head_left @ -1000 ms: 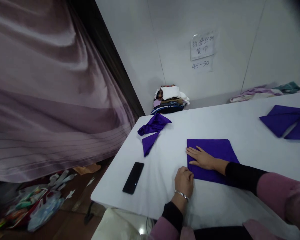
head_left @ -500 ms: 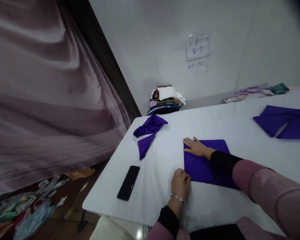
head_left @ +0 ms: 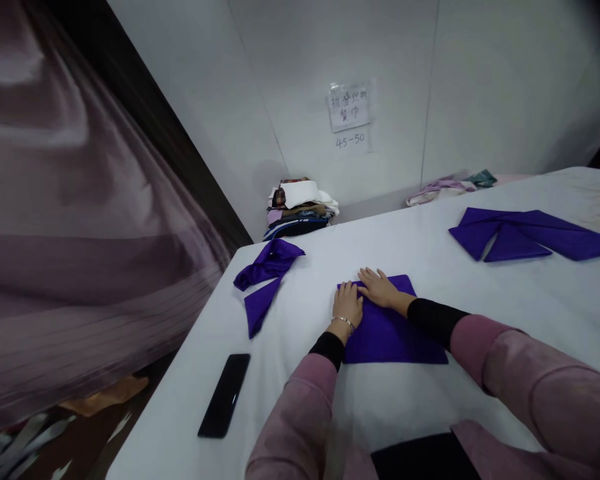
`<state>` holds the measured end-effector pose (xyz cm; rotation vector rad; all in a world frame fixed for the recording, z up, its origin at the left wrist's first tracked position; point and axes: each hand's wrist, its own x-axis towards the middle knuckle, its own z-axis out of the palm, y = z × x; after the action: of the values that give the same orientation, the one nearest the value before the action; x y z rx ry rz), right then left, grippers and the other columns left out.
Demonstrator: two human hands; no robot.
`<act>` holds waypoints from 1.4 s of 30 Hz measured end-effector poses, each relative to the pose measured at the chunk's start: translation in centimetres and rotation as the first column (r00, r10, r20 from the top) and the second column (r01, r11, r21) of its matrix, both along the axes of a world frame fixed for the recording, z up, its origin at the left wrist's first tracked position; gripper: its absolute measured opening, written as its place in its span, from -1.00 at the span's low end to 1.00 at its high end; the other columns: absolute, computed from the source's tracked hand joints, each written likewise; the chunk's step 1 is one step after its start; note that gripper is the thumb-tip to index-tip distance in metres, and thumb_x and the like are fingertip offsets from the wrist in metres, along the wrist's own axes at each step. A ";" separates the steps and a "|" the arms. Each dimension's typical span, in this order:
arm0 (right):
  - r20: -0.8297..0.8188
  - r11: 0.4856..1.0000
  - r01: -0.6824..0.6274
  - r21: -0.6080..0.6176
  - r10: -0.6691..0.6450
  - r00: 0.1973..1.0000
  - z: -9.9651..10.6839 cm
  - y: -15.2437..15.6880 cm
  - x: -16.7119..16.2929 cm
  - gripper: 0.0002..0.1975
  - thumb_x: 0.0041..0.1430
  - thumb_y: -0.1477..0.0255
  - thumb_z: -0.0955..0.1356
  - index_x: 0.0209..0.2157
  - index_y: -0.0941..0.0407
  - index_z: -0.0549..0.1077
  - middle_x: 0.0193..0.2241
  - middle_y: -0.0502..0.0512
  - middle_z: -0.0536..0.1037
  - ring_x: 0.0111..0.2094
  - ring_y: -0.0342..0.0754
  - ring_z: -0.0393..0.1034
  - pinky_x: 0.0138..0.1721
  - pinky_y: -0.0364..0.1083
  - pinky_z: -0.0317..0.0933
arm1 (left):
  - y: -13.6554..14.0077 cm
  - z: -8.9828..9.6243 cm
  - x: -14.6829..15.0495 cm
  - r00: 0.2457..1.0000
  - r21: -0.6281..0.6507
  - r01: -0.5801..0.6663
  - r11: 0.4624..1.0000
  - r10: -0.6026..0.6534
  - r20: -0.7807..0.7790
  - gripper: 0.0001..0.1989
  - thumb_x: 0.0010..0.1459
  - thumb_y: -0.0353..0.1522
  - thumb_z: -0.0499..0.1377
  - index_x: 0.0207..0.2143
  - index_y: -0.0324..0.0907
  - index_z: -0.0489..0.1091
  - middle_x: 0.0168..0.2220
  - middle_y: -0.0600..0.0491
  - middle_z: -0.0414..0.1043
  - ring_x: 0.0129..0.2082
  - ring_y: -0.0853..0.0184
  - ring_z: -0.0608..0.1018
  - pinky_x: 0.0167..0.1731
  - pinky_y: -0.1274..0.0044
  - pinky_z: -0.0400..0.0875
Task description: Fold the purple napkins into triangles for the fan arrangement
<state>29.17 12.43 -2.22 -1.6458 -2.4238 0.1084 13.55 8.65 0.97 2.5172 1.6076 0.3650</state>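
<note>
A folded purple cloth (head_left: 390, 339) lies flat on the white-covered table (head_left: 300, 313) in front of me. My left hand (head_left: 348, 304), a bracelet at its wrist, rests on the cloth's far left corner with its fingers stretched forward. Beside it, my right hand (head_left: 379, 289) presses flat on the cloth near the far edge, fingers spread. The two hands almost touch. Neither grips the fabric, as far as I can see.
A crumpled purple cloth (head_left: 267, 280) and a black phone (head_left: 225, 395) lie to the left. More purple cloth (head_left: 525, 233) lies at the right. Folded garments (head_left: 300, 208) are stacked by the wall, which bears a handwritten sign (head_left: 350, 108). A pinkish curtain (head_left: 80, 220) hangs at the left.
My left hand has moved from the cloth's near left corner up to its far left corner and opened out. My right hand now sits further along the far edge. The view has shifted right.
</note>
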 end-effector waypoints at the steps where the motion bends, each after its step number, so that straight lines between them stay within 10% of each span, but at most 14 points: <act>1: 0.014 1.000 0.008 -0.009 -0.008 1.000 -0.2 0.0 0.2 -0.42 0.29 0.18 0.03 0.21 0.20 0.16 0.24 0.30 0.13 0.26 0.14 -0.09 0.20 0.20 -0.16 | 0.8 -0.5 0.5 0.999 -0.017 -0.010 1.000 0.010 -0.050 -0.56 0.24 -0.35 -0.03 0.15 -0.28 0.19 0.24 -0.15 0.11 0.26 0.13 0.11 0.21 0.25 0.02; 24: -0.211 0.955 0.273 -0.113 -0.292 0.933 -0.6 -5.1 14.4 -0.31 0.24 0.01 -0.02 0.26 0.09 0.04 0.26 0.20 0.09 0.27 0.13 -0.13 0.21 0.21 -0.13 | 2.9 -0.8 0.6 0.995 -0.197 -0.070 0.978 0.055 -0.082 -0.38 0.25 -0.14 -0.15 0.25 -0.31 -0.02 0.32 -0.15 -0.15 0.31 0.17 -0.09 0.25 0.29 -0.17; 33: -0.445 0.993 -0.098 -0.068 0.057 0.893 0.1 -14.9 16.2 -0.47 0.24 0.13 0.16 0.19 -0.01 0.21 0.22 0.06 0.20 0.27 0.07 -0.12 0.23 0.17 -0.10 | -9.3 0.3 0.3 0.903 -0.024 0.414 0.910 -0.408 0.132 -0.44 0.05 -0.22 0.17 0.12 -0.10 0.22 0.13 -0.02 0.27 0.13 0.17 0.25 0.14 0.27 0.07; 42: -0.500 0.978 -0.209 -0.016 0.173 0.849 -1.0 -15.5 14.3 -0.60 0.23 0.22 0.19 0.05 -0.03 0.39 0.10 0.02 0.38 0.22 0.07 0.04 0.18 0.19 0.04 | -12.5 -0.5 3.4 0.922 -0.024 0.369 0.929 -0.362 0.140 -0.61 0.10 -0.30 0.17 0.01 -0.12 0.34 -0.02 0.00 0.37 -0.04 0.21 0.35 -0.06 0.35 0.26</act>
<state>43.46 -3.10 -3.27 -1.1986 -2.1825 0.5810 16.97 -3.85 0.43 2.6165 1.0529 0.4281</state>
